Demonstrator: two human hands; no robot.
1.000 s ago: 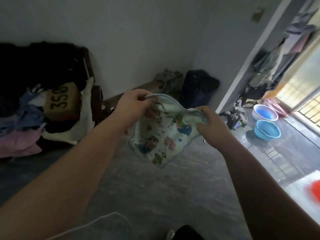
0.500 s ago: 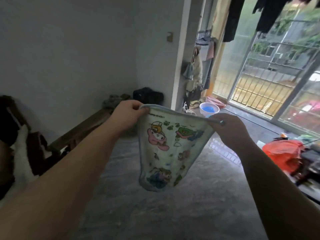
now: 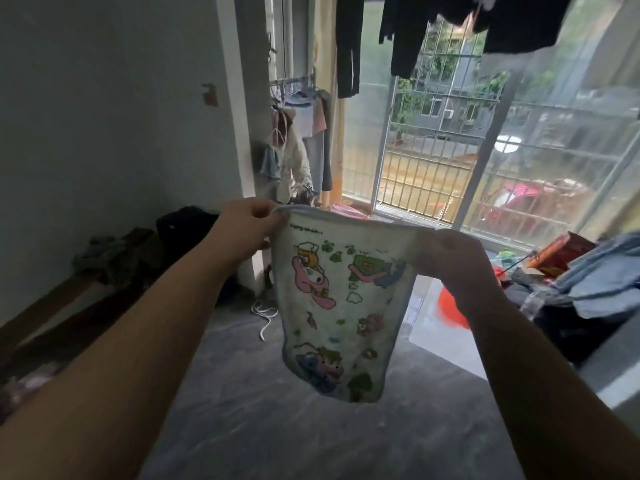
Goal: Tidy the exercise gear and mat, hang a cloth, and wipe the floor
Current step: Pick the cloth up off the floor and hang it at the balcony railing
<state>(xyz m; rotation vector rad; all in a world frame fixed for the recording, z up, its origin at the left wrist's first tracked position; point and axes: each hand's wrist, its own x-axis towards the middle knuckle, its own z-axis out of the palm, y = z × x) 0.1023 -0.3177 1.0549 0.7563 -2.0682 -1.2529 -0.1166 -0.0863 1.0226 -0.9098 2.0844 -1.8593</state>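
Observation:
A small white cloth (image 3: pixel 341 306) with a pale blue edge and cartoon prints hangs spread out in front of me. My left hand (image 3: pixel 246 228) pinches its top left corner and my right hand (image 3: pixel 453 258) grips its top right corner. The cloth's top edge is stretched between the two hands at chest height, and its lower part hangs free above the grey floor (image 3: pixel 263 410). Dark clothes (image 3: pixel 450 26) hang overhead on a line near the window.
A barred window (image 3: pixel 433 161) fills the far side. A rack of hanging clothes (image 3: pixel 301 133) stands by the white door post (image 3: pixel 239 133). A wooden bench (image 3: pixel 69 306) with dark bundles runs along the left wall. Piled clothes and an orange item (image 3: pixel 450 310) lie at right.
My view has swung up and right, from the clothes pile toward the window. The cloth went from bunched between my hands to stretched flat and hanging open.

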